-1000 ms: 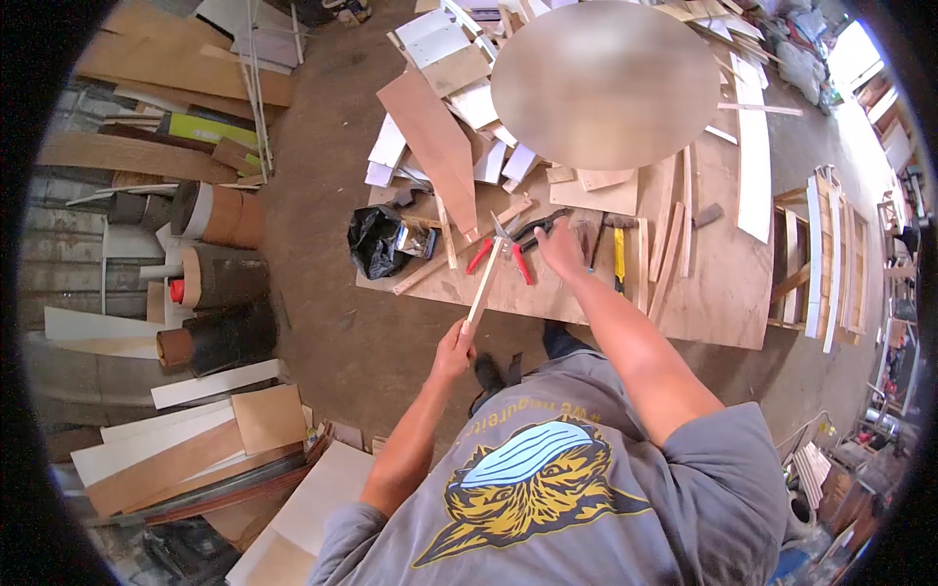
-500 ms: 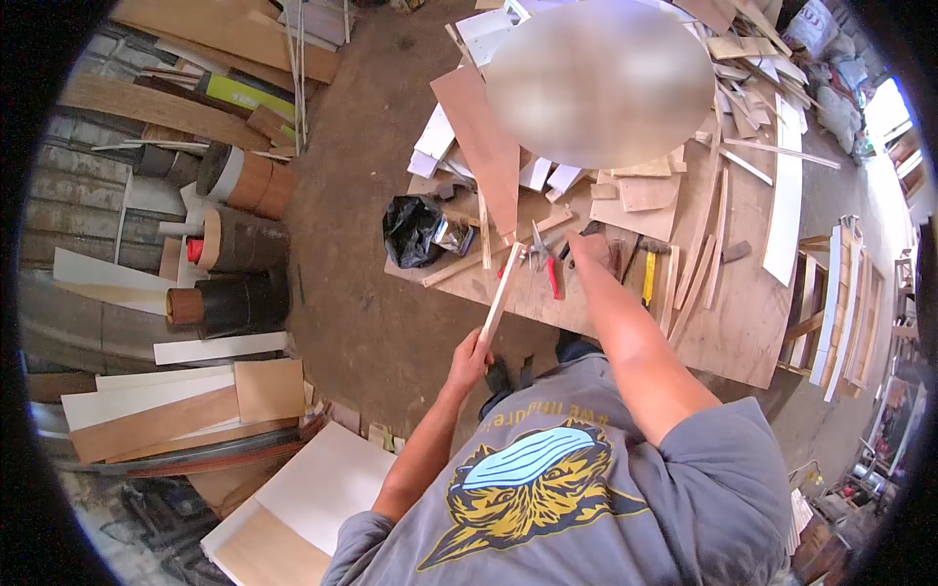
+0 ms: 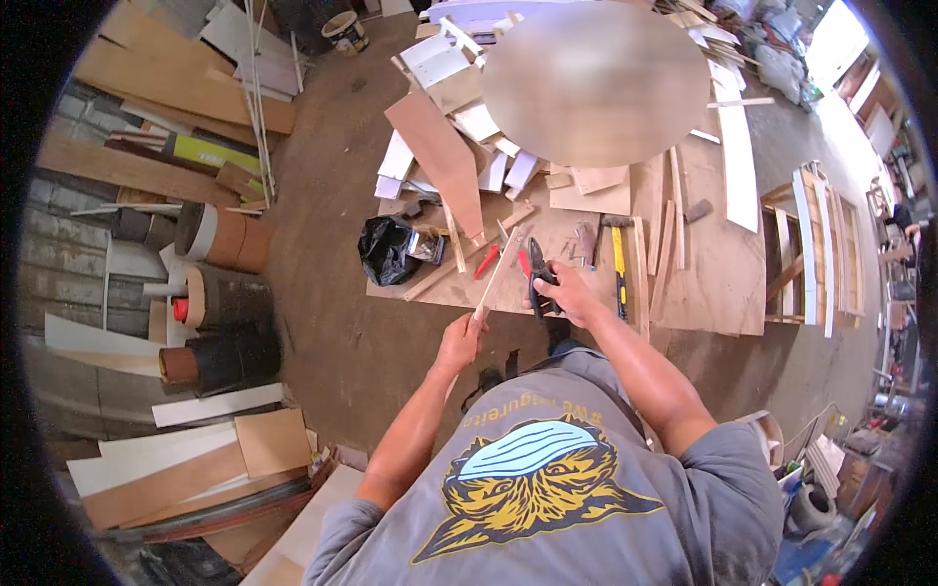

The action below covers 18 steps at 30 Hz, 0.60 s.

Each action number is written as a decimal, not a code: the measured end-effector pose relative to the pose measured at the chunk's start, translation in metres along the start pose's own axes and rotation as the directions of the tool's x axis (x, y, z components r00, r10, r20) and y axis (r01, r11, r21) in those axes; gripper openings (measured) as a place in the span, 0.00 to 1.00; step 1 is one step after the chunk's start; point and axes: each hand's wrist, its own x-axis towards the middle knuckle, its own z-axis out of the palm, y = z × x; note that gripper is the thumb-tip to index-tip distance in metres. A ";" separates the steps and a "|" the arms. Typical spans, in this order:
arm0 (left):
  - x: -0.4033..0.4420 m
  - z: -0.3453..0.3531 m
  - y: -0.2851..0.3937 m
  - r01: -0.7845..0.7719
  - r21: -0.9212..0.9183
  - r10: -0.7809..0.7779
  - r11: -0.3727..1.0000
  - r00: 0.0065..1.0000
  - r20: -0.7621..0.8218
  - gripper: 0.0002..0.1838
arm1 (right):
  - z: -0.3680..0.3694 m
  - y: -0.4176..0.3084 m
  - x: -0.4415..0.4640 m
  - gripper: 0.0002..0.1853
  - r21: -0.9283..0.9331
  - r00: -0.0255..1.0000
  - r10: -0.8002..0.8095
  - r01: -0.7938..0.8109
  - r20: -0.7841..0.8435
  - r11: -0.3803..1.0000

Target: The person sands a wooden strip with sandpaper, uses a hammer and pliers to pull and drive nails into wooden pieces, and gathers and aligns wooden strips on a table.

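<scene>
Fingers of the right hand (image 3: 573, 296) are closed round black-handled snips (image 3: 536, 280); those of the left hand (image 3: 462, 341) grip a wooden strip (image 3: 500, 273). Both items are held over the near edge of the tabletop (image 3: 718, 300), beside red-handled pliers (image 3: 488, 262).

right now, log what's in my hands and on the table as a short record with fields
left hand: holding a wooden strip
right hand: holding a black hand tool, exact type unclear
red-handled tool: on the table, partly hidden behind the strip
hammer: lying to the right of the right hand, yellow and black handle
black plastic bag: near the table's left edge
brown board: beyond the bag, among white offcuts
</scene>
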 end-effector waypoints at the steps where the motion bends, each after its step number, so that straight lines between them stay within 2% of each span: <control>1: -0.001 0.001 0.002 -0.018 0.013 0.018 1.000 1.000 0.007 0.28 | 0.003 0.000 -0.005 0.13 0.008 1.000 -0.012 0.012 0.000 1.000; 6: -0.008 0.007 0.006 -0.073 0.061 0.069 0.995 0.995 0.069 0.27 | 0.016 -0.005 -0.030 0.13 0.015 1.000 0.011 -0.011 -0.020 1.000; 10: -0.014 0.009 0.005 -0.171 0.147 0.155 0.974 0.981 0.115 0.28 | 0.004 0.013 -0.034 0.16 -0.057 0.996 -0.053 0.049 -0.077 0.997; 13: -0.014 0.008 0.005 -0.087 0.047 0.078 0.995 0.984 0.162 0.28 | -0.002 0.013 -0.046 0.18 -0.111 0.991 -0.066 0.053 -0.118 0.992; 16: -0.027 -0.003 0.030 0.002 0.116 -0.025 0.993 0.980 0.198 0.28 | -0.005 0.007 -0.062 0.19 -0.063 0.993 -0.043 0.037 -0.108 0.997; 18: -0.026 -0.007 0.033 0.006 0.128 -0.031 0.992 0.980 0.196 0.27 | -0.003 0.002 -0.072 0.19 -0.020 0.993 -0.009 0.006 -0.116 1.000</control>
